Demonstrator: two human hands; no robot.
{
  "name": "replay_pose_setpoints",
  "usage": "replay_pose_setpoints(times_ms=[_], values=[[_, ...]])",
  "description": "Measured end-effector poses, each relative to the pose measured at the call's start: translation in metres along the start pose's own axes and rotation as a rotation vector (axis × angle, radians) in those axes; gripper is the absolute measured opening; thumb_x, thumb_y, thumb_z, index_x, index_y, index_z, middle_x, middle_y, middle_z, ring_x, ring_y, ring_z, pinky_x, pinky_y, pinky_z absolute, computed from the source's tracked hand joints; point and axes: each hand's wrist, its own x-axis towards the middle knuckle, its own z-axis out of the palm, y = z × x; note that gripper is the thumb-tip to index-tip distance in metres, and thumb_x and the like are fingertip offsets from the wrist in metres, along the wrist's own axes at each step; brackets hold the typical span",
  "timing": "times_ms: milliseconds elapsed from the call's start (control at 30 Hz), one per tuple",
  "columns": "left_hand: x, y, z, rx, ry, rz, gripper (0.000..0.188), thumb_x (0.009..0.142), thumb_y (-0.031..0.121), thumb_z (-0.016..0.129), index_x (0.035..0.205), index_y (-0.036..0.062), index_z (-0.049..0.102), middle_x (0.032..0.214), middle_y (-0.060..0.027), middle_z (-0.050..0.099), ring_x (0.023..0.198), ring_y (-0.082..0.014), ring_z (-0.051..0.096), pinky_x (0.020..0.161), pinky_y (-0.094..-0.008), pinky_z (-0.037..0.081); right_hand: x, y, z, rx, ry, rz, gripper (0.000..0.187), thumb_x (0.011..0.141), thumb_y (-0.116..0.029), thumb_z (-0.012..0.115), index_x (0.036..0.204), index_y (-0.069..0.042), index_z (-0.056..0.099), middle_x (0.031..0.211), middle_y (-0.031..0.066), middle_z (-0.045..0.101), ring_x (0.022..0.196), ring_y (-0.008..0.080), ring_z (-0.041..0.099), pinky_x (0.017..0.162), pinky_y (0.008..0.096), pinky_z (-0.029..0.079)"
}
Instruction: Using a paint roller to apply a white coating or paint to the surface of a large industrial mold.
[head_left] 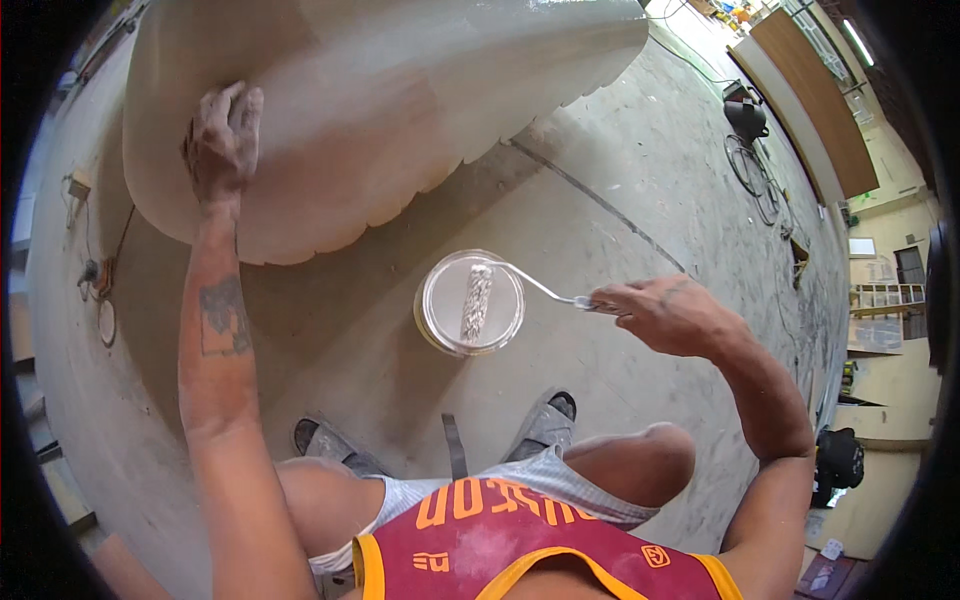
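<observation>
My right hand (665, 312) is wrapped round the handle of a paint roller (540, 285). Its thin bent frame reaches left to a fuzzy roller sleeve (476, 303), which lies over the mouth of a round bucket (424, 310). Pale, whitish liquid shows inside the bucket. My left hand (222, 140) rests with fingers apart on a large, smooth, curved shell (380, 110), pale grey-beige with a ragged lower edge. What lies under the left palm is hidden.
The bucket stands on a dusty concrete floor (620, 400) just beyond my sandalled feet (545, 425). A dark strip (454, 445) lies between them. Cables (755, 180) and a black rounded object (745, 115) sit at the far right, beside a long brown panel (810, 100).
</observation>
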Motion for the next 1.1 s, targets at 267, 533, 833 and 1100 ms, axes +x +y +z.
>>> replay_pose_setpoints(times_ms=[267, 533, 833, 1100], values=[[-0.007, -0.012, 0.017, 0.114, 0.159, 0.054, 0.047, 0.1, 0.054, 0.06, 0.131, 0.02, 0.07, 0.139, -0.0081, 0.064, 0.129, -0.0309, 0.059, 0.111, -0.0465, 0.044, 0.069, -0.079, 0.018, -0.407, -0.268, -0.007, 0.035, 0.102, -0.015, 0.056, 0.136, -0.015, 0.065, 0.106, 0.0137, 0.077, 0.096, 0.0323, 0.076, 0.074, 0.0443, 0.061], [-0.018, -0.02, 0.009, 0.127, 0.185, 0.115, 0.045, 0.1, 0.051, 0.06, 0.131, 0.0202, 0.07, 0.139, -0.0059, 0.065, 0.129, -0.0293, 0.06, 0.112, -0.0452, 0.043, 0.097, -0.1, -0.005, -0.558, -0.34, -0.139, 0.024, 0.093, -0.01, 0.06, 0.106, -0.009, 0.079, 0.104, 0.0124, 0.079, 0.097, 0.0313, 0.077, 0.077, 0.0445, 0.06], [-0.016, -0.02, 0.016, 0.087, 0.191, 0.127, 0.042, 0.1, 0.049, 0.061, 0.129, 0.0204, 0.071, 0.138, -0.0052, 0.066, 0.127, -0.0286, 0.061, 0.11, -0.044, 0.044, 0.107, -0.094, 0.002, -0.546, -0.35, -0.132, 0.021, 0.091, -0.012, 0.062, 0.101, -0.009, 0.08, 0.104, 0.0122, 0.079, 0.097, 0.0295, 0.077, 0.075, 0.0438, 0.06], [-0.017, -0.014, 0.013, 0.096, 0.186, 0.103, 0.043, 0.1, 0.05, 0.06, 0.128, 0.0188, 0.072, 0.137, -0.0067, 0.067, 0.127, -0.0292, 0.062, 0.109, -0.0444, 0.046, 0.119, -0.092, 0.018, -0.55, -0.375, -0.138, 0.028, 0.093, -0.011, 0.059, 0.115, -0.01, 0.077, 0.108, 0.012, 0.078, 0.102, 0.0295, 0.076, 0.081, 0.0416, 0.06]])
